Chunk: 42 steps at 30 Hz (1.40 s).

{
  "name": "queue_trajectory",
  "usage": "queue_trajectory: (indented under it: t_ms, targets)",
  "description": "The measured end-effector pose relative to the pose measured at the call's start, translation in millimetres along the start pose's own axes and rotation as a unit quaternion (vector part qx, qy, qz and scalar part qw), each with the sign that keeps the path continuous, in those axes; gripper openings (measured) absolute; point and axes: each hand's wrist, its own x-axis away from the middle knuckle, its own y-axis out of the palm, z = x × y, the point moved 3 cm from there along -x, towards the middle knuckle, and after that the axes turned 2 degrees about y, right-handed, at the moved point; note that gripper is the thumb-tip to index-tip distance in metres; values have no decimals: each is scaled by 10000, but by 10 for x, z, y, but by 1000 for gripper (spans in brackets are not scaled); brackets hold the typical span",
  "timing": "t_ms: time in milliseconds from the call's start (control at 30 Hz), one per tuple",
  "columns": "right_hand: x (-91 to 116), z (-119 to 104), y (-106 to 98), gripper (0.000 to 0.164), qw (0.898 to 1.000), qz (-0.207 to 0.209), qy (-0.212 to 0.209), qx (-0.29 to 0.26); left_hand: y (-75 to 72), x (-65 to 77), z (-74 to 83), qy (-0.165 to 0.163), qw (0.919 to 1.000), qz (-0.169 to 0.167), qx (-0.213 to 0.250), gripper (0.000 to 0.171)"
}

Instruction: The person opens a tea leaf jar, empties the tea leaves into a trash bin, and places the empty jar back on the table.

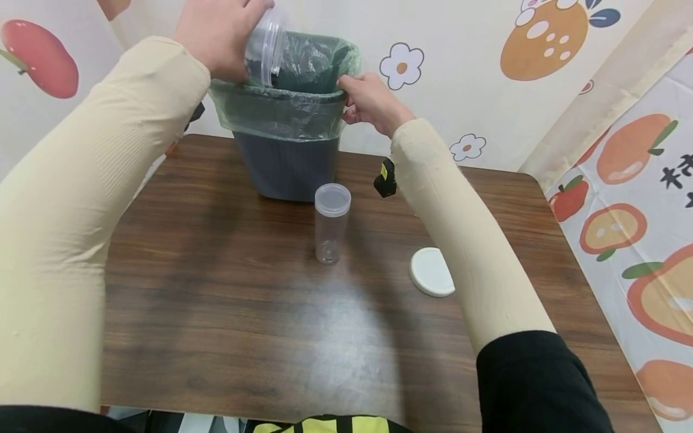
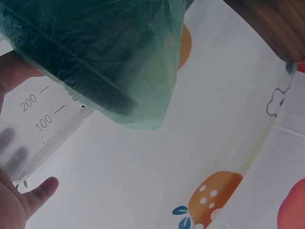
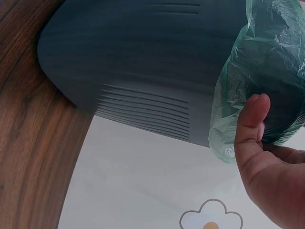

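At the back of the table stands a dark trash bin (image 1: 289, 165), lined with a green translucent bag (image 1: 271, 114) folded over its rim. My left hand (image 1: 219, 39) grips a clear plastic jar (image 1: 264, 51), tipped sideways with its mouth over the bin's opening. In the left wrist view, 100 and 200 markings and small dark specks show on the jar wall (image 2: 38, 112). At the bin's right corner, my right hand (image 1: 373, 103) pinches the bag's edge between thumb and fingers. The right wrist view shows that thumb (image 3: 250, 119) over the bag and rim.
In front of the bin stands a clear cylindrical container (image 1: 331, 225) with a translucent cap. A white round lid (image 1: 431, 272) lies to its right, partly behind my right forearm. The wall (image 1: 433, 78), printed with fruit and flowers, rises close behind the bin.
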Motion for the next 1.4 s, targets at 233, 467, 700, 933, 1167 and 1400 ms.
queue_trajectory:
  t_ms: [233,467,700,933,1167,1400]
  targets:
    - [1,0,2,34,9999,-49,19,-118,5,6,39,282,9991,299,-58,94]
    - [1,0,5,34,10000,-22,-2,-47,31,-7,66,855,9955,253,-328,91]
    - [7,-5,9,34,10000,-19,0,-58,56,-8,99,1415,9867,106,-791,84]
    - [15,-9,14,34,9999,-46,8,-134,84,9,126,1869,9718,118,-1436,77]
    - [10,-6,15,33,10000,-10,-40,-54,90,56,166,2556,9421,-17,-2170,92]
    - [8,4,1,33,10000,14,-52,11,115,27,177,2436,9425,-194,-2279,94]
